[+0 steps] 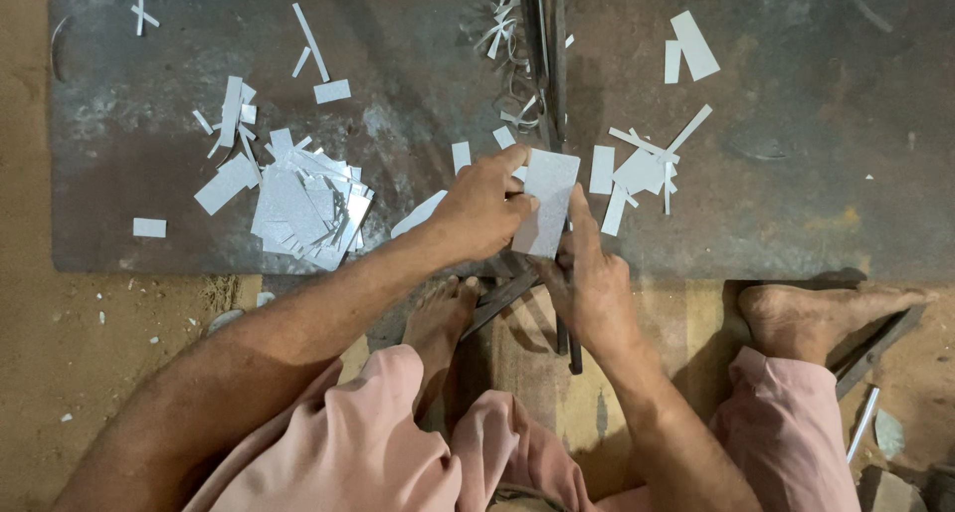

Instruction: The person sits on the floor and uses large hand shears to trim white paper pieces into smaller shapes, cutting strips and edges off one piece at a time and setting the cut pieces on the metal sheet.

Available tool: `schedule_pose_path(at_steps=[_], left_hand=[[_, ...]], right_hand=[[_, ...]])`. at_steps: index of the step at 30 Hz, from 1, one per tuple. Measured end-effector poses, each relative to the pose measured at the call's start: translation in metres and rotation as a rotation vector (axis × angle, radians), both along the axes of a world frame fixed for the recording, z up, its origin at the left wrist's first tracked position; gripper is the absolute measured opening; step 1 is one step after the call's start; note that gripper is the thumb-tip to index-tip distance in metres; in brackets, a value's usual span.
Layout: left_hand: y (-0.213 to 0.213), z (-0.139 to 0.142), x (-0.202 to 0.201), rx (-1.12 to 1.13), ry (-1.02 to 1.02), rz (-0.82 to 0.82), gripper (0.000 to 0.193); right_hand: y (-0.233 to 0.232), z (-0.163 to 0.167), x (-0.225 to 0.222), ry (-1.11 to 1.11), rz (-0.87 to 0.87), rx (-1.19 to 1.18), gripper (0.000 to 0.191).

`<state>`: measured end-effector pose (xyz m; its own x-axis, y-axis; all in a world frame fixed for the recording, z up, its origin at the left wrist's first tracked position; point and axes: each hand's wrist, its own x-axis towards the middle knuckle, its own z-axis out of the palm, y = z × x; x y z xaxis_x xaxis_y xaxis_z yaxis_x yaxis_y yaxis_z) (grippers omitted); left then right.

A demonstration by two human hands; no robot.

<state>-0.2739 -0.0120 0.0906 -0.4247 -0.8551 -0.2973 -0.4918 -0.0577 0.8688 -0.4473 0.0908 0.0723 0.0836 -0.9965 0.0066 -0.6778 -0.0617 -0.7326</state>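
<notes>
From the head camera, the left hand (pixel 480 211) grips a pale grey rectangular metal sheet piece (pixel 545 202) along its left edge, thumb and fingers closed on it. The right hand (pixel 589 278) sits just near of it, its forefinger stretched up along the piece's right edge and the remaining fingers curled around a dark upright metal bar (pixel 563 308); how firmly they clamp it cannot be told. The piece lies tilted, at the near edge of a dark, rust-spotted steel plate (pixel 796 194), right beside the long dark blade (pixel 545 44) that runs far across the plate.

To the left, a heap of cut grey rectangles (pixel 303 204) lies close to the plate's near edge, with loose strips (pixel 231 114) scattered farther out. To the right, a smaller scatter of grey offcuts (pixel 637 169) sits just beside the piece, and two more pieces (pixel 691 46) lie far right. Beyond these the plate's right half is open surface. Nearer, bare feet (pixel 816 313) rest on the sandy floor (pixel 60 353) below the plate's edge.
</notes>
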Motion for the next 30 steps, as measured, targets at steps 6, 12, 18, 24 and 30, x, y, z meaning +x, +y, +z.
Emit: schedule_pose_path(at_steps=[6, 12, 18, 24, 30], left_hand=[[-0.004, -0.016, 0.002, 0.391, 0.221, 0.123, 0.034], [-0.059, -0.029, 0.016, 0.241, 0.244, 0.232, 0.033], [-0.148, -0.022, 0.043, 0.162, 0.527, 0.401, 0.02], [-0.168, -0.032, 0.03, 0.216, 0.532, 0.449, 0.019], [-0.153, -0.041, 0.015, 0.34, 0.574, 0.342, 0.021]], right_hand=[[-0.013, 0.016, 0.001, -0.035, 0.028, 0.047, 0.09], [-0.006, -0.003, -0.005, -0.071, -0.162, 0.166, 0.078], [0.065, -0.046, -0.01, 0.132, -0.205, 0.342, 0.026], [0.122, -0.036, -0.031, -0.006, -0.325, 0.744, 0.039], [0.137, -0.021, -0.041, 0.034, -0.363, 0.714, 0.054]])
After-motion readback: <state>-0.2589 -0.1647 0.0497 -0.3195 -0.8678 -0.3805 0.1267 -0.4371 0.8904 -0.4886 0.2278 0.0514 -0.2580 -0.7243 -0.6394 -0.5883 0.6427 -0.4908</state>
